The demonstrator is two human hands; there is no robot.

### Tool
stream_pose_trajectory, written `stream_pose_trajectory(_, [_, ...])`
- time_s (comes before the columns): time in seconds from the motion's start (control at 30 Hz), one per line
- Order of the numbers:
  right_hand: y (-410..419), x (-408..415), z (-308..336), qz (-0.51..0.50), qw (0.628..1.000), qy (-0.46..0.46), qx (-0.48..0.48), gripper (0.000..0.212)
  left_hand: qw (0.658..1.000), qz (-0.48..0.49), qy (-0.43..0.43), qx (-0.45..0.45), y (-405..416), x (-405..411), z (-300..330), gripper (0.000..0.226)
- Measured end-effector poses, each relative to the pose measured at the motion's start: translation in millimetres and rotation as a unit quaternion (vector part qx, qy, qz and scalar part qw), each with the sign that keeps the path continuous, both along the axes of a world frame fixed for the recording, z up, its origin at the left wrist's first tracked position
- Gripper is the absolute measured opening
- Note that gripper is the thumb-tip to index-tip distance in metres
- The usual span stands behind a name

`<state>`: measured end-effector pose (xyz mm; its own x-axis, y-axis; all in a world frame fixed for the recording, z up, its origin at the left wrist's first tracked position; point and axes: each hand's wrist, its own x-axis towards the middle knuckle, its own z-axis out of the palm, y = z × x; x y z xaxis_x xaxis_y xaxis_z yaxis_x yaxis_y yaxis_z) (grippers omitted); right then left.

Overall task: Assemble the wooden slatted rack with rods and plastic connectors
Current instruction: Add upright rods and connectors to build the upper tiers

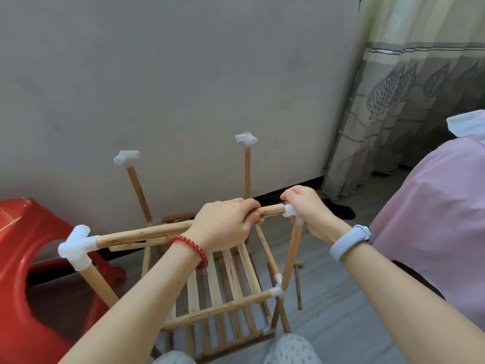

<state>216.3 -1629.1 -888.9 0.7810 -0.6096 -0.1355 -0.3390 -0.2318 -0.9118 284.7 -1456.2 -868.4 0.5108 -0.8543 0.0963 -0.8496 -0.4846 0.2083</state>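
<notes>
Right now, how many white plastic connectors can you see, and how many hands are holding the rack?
White plastic connectors: 5
Hands: 2, left hand, right hand
Total: 7

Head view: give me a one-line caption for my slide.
Left hand grips the top rod while the right hand holds its white corner connector above the slatted shelf.

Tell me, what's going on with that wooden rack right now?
Left hand grips top rod. Right hand pinches white corner connector at rod's end. Two far uprights unjoined. Nothing blocking.
</notes>
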Motion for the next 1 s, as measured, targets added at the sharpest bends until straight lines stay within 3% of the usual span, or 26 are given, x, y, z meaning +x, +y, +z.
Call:
stream_pose_trajectory(0.47, [10, 7, -5, -0.017, 0.999, -0.025, 0.016, 0.02, 0.999, 0.025, -0.004, -0.035, -10, -4, -5, 0.029])
stream_pose_trajectory(0.77, [11, 4, -1, 0.001, 0.998, -0.016, -0.061, 0.023, 0.998, 0.006, -0.035, -0.06, -7, -5, -8, 0.029])
stream_pose_trajectory(0.83, [11, 3, -7, -0.044, 0.979, -0.032, -0.195, 0.026, 0.998, 0.01, -0.02, -0.058, 3, -1, -1, 0.032])
stream_pose_trajectory(0.9, [18, 4, -9, -0.113, 0.913, -0.059, -0.388, 0.03, 0.998, 0.029, -0.016, -0.057, 25, 9, 8, 0.037])
stream_pose_trajectory(1.0, [58, 9, -11, -0.066, 0.836, -0.119, -0.532, 0.034, 0.997, 0.068, -0.01, -0.027, 74, 30, 16, 0.041])
